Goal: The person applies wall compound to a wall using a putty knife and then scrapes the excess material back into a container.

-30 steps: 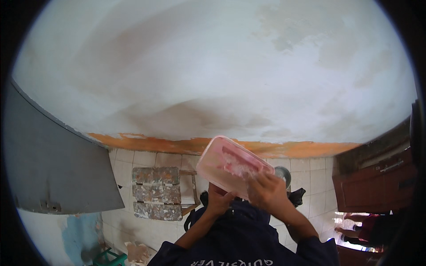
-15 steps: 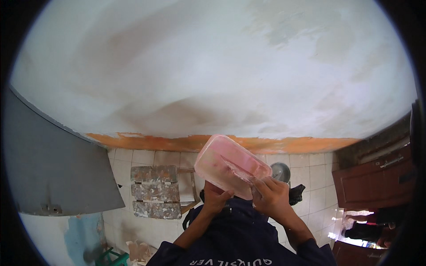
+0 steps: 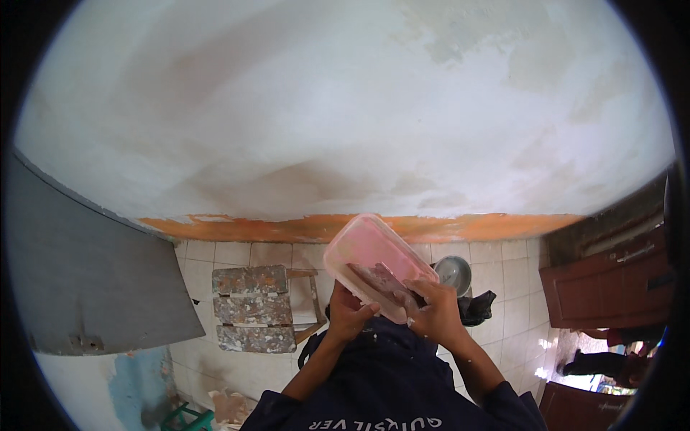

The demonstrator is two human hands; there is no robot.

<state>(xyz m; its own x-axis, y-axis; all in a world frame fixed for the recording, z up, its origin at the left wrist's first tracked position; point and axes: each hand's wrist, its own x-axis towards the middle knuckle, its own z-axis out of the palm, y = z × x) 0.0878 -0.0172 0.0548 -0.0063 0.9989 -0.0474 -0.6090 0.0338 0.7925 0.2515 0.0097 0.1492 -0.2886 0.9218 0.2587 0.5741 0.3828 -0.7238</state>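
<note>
My left hand [image 3: 351, 314] grips the near left edge of a pink plastic tub [image 3: 363, 238], its thumb pressed on the rim. The tub is tilted in front of my body, and pale smears coat its inside. In my right hand [image 3: 436, 310] is a putty knife [image 3: 375, 280], its wide blade streaked with whitish paste. The blade lies inside the tub, near its lower side. My fingers hide most of the handle. Specks of paste show on the right hand.
Ahead stands a patchy white wall [image 3: 323, 122] with an orange strip [image 3: 244, 228] along its foot. A paint-spattered wooden step stool [image 3: 251, 310], a grey bucket [image 3: 454, 270] and a black bag [image 3: 480, 307] are nearby. Brown doors [image 3: 604, 284] stand right, a grey panel [image 3: 93, 266] left.
The putty knife has turned from edge-on to showing its broad face, and sits lower in the tub. My right hand has turned with it. The tub has shifted slightly right.
</note>
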